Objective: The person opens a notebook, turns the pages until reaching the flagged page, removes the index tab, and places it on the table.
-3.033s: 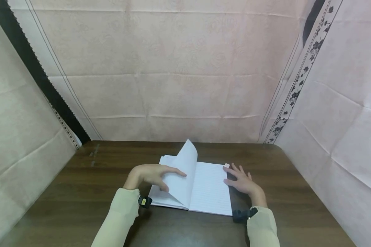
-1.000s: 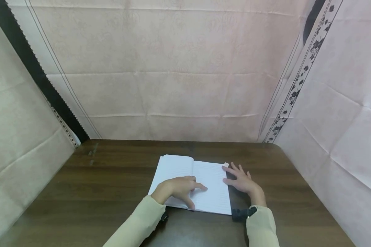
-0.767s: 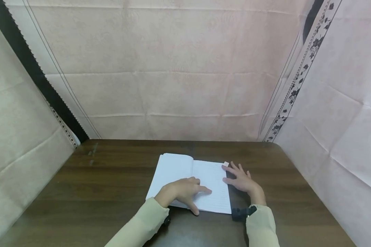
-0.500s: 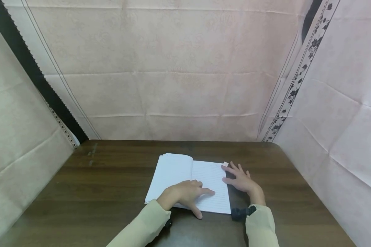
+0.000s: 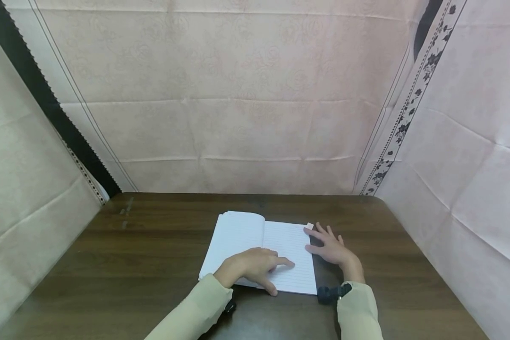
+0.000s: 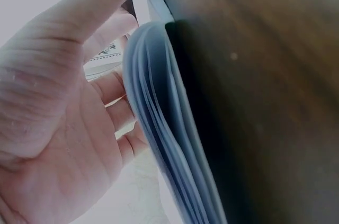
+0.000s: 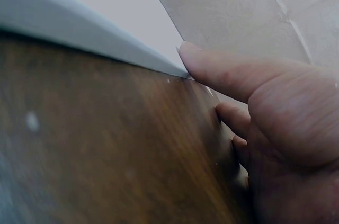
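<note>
An open lined notebook (image 5: 239, 232) lies on the brown table, its pages spread to both sides of the fold. My left hand (image 5: 254, 266) rests across the lower middle, index finger stretched over the right page and thumb near the bottom edge. From the left wrist view, the bowed stack of pages (image 6: 159, 91) shows edge-on beside the palm. At the notebook's right edge, my right hand (image 5: 332, 250) spreads its fingers, and in the right wrist view its thumb (image 7: 212, 68) touches the page edge. A small white tab (image 5: 309, 226) sticks out near the right index fingertip.
The brown wooden table (image 5: 144, 264) stretches around the notebook. Pale patterned cloth (image 5: 246, 94) hangs behind it and along both sides. Dark wrist-worn devices, such as the right one (image 5: 329, 294), sit at the cuffs.
A raised page has come down onto the left side. My left hand has moved from the left page rightward over the fold and then nearly stopped. The right hand has hardly moved.
</note>
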